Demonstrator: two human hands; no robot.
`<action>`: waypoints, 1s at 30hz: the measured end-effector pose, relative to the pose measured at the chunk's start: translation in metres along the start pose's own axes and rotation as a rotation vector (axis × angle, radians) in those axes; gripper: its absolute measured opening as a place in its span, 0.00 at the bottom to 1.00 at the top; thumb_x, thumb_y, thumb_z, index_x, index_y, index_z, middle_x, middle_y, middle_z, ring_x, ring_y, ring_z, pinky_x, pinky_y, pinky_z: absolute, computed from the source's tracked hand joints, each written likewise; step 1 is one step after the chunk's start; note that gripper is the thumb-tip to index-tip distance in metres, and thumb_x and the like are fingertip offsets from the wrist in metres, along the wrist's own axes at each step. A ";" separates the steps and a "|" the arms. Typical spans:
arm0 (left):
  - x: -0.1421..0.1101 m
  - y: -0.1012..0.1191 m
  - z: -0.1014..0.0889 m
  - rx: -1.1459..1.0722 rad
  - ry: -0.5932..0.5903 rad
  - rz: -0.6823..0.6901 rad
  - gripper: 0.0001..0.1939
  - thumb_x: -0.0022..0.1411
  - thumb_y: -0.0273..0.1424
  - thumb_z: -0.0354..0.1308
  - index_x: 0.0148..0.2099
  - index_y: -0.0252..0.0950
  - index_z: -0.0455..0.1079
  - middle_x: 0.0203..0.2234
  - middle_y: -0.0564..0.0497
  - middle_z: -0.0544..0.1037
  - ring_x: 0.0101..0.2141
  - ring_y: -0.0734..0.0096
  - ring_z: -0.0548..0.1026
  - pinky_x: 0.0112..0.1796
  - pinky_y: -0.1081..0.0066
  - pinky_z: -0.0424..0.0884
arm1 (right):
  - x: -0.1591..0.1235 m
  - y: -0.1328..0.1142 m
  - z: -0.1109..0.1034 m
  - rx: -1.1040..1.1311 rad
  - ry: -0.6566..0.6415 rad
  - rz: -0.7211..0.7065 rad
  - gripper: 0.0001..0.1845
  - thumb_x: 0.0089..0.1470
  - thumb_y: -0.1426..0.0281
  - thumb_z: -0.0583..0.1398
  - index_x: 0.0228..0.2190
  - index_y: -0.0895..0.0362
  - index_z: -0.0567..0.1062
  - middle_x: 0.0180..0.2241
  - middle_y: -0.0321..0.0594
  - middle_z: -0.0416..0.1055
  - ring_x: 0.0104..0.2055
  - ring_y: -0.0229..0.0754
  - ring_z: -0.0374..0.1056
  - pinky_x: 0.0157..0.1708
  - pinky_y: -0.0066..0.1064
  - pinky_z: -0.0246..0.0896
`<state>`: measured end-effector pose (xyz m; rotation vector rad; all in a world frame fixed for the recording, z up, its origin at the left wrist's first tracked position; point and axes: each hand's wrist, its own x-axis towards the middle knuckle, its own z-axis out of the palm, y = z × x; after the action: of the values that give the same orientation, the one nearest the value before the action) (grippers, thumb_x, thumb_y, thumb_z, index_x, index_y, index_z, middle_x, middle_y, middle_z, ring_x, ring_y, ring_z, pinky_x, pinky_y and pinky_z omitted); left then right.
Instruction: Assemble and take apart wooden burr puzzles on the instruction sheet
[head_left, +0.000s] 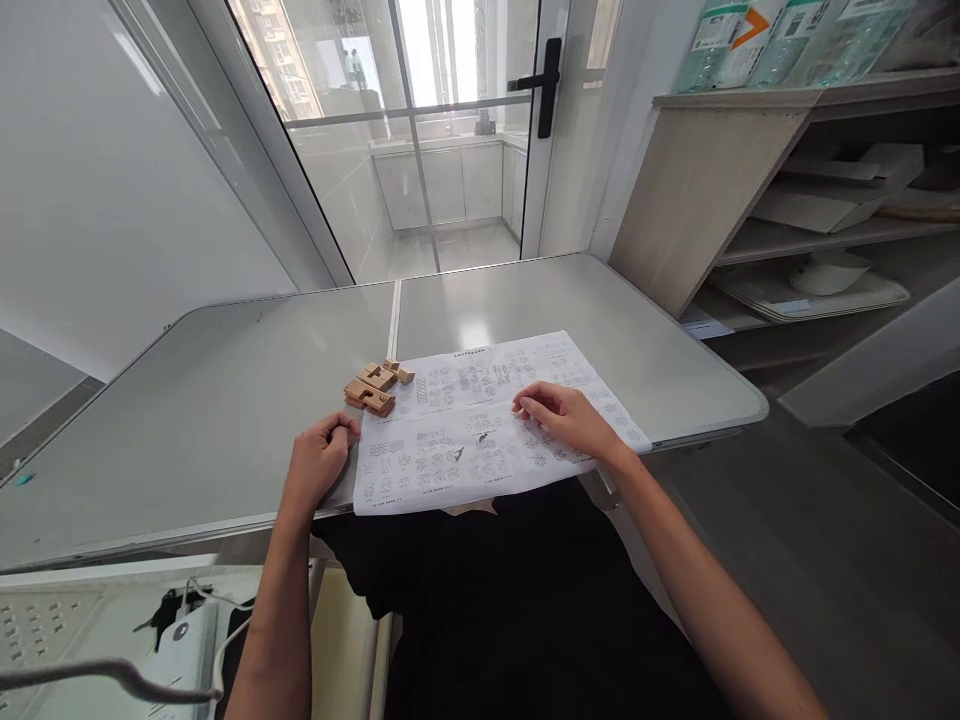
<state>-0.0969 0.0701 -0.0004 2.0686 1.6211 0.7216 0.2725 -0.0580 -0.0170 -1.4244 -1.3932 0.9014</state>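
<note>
A large printed instruction sheet (450,440) lies on the table, its near edge hanging slightly over the front. Rows of small diagrams and text cover it, and a crease runs across its middle. My right hand (566,415) rests on the sheet's right half, fingers loosely bent and apart, holding nothing. By the sheet's left edge, my left hand (322,455) lies on the table with its fingers curled in; I see nothing in it. Just beyond that hand sit several notched wooden puzzle pieces (370,398), some stacked, touching or overlapping the sheet's upper left corner.
The pale table (225,400) has a seam and rounded corners. Behind it stands a glass door with a black handle (547,90). On the right is a wooden shelf (712,180) bearing plastic bottles. A white power bank-like device (184,650) and cables lie below left.
</note>
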 end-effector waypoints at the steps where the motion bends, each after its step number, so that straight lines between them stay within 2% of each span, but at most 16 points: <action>1: 0.000 0.000 0.000 0.001 -0.002 -0.001 0.11 0.58 0.34 0.48 0.32 0.39 0.71 0.20 0.56 0.66 0.23 0.69 0.62 0.29 0.70 0.57 | 0.000 0.000 0.000 0.004 -0.002 -0.001 0.13 0.66 0.58 0.59 0.39 0.51 0.80 0.43 0.40 0.81 0.42 0.43 0.77 0.44 0.38 0.72; 25: -0.001 0.002 -0.001 -0.024 0.004 -0.006 0.11 0.58 0.33 0.48 0.32 0.39 0.71 0.19 0.56 0.64 0.23 0.69 0.60 0.28 0.70 0.57 | 0.001 0.004 0.000 -0.019 -0.007 -0.014 0.14 0.67 0.57 0.58 0.41 0.51 0.80 0.43 0.40 0.82 0.41 0.43 0.78 0.43 0.39 0.72; 30: -0.001 0.000 0.000 -0.031 -0.003 0.004 0.10 0.58 0.33 0.49 0.32 0.39 0.71 0.20 0.56 0.66 0.23 0.69 0.61 0.28 0.70 0.57 | 0.000 0.005 -0.001 -0.016 -0.009 -0.017 0.13 0.67 0.58 0.58 0.41 0.51 0.80 0.44 0.40 0.82 0.42 0.44 0.78 0.44 0.39 0.72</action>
<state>-0.0971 0.0695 0.0000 2.0512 1.5944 0.7402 0.2746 -0.0573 -0.0214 -1.4200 -1.4206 0.8885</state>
